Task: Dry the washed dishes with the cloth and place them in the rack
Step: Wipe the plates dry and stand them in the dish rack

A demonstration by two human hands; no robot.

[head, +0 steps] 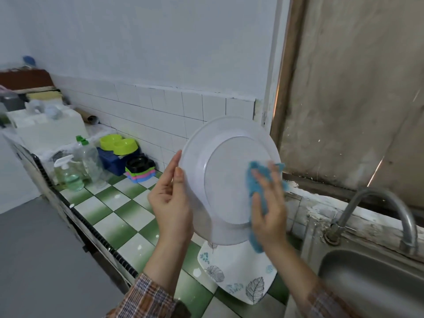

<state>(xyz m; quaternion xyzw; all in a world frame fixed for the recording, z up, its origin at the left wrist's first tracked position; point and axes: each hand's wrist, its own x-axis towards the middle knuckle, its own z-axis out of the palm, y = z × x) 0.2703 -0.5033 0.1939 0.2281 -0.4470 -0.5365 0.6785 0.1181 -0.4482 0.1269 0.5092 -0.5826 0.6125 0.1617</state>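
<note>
A round white plate [226,177] is held upright above the counter, its underside facing me. My left hand [171,201] grips its left rim, thumb on the near side. My right hand [270,207] presses a blue cloth [257,180] flat against the right part of the plate's underside, fingers straight and spread. Below them a square white plate with leaf prints [236,278] lies on the green and white checked counter [121,216].
A steel sink [371,283] with a curved tap [390,203] is at the lower right. At the back left of the counter stand clear bottles [75,166], stacked coloured bowls [135,161] and white containers [46,127]. A tiled wall runs behind.
</note>
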